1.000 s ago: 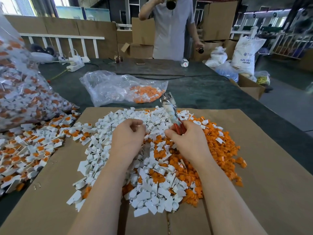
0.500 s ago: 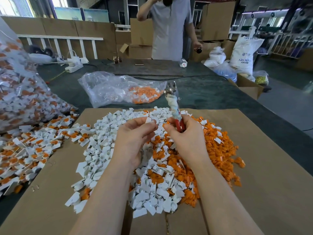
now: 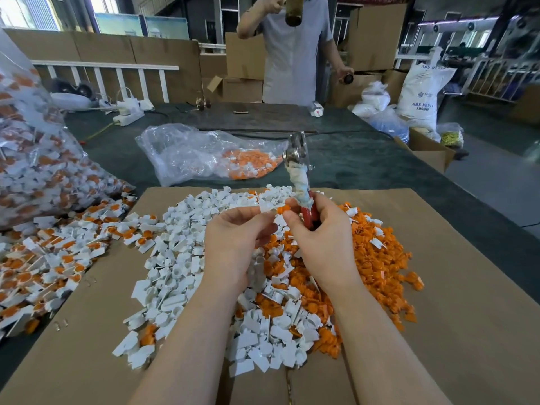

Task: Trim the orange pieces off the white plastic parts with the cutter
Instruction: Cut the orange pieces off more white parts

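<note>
My left hand (image 3: 236, 241) pinches a white plastic part (image 3: 267, 207) between thumb and fingertips, above the pile. An orange piece (image 3: 283, 209) sits at that part's right end, touching the fingertips of my right hand (image 3: 323, 238). My right hand grips the red-handled cutter (image 3: 302, 182), whose cloth-wrapped shaft and metal jaws point up and away, clear of the part. Below lie a heap of trimmed white parts (image 3: 181, 267) and a heap of orange pieces (image 3: 377, 258) on a cardboard sheet (image 3: 453, 331).
Untrimmed white-and-orange parts (image 3: 52, 258) spill at the left from a big clear bag (image 3: 35, 159). A smaller clear bag (image 3: 210, 156) with orange pieces lies behind the cardboard on the dark table. A person (image 3: 292, 51) stands at the far side, among boxes and sacks.
Both hands have risen from the pile and come together. My left hand has brought up a white part with an orange piece, and the cutter has swung more upright.
</note>
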A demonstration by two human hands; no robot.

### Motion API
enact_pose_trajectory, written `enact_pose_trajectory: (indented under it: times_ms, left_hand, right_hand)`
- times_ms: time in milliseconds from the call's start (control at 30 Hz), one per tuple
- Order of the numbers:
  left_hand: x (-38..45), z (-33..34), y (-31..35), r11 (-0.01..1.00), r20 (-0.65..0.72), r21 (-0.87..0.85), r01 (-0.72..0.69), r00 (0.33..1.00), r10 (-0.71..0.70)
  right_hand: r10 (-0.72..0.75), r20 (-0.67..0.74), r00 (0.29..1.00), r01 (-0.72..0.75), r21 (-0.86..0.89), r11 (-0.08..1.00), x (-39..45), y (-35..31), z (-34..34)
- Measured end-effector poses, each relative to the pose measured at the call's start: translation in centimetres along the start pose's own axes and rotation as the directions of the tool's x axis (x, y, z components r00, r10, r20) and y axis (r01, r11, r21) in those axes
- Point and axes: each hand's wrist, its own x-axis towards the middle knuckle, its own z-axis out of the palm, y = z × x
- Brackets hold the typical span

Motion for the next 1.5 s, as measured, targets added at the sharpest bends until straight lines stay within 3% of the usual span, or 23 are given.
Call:
enact_pose_trajectory:
  times_ms: [267,600,833,1500]
  left_hand:
    - [-0.3,0.2,0.21,0.998,0.003,0.051,-0.028,1.0,0.028]
    - [-0.53,0.35,0.09,0.93,0.029,0.285,-0.23,0.972,0.231]
    - [-0.64,0.3,-0.07,0.883,0.065,0.363,-0.298,0.953,0.295]
    - [-0.22,0.25,-0.59,0.886,-0.021,0.378,-0.27,0.954,0.3]
  right_hand:
    - [-0.011,-0.011,1.0,0.011,-0.052,0.999,-0.04,-0.12,0.08]
    - [-0.049,-0.083,0.995,0.037,-0.141,0.989,-0.21,-0.21,0.34]
    - [-0.046,-0.065,0.997,0.034,-0.179,0.983,-0.08,-0.12,0.5]
    - [-0.023,0.024,0.999,0.028,-0.234,0.972,-0.29,-0.22,0.64]
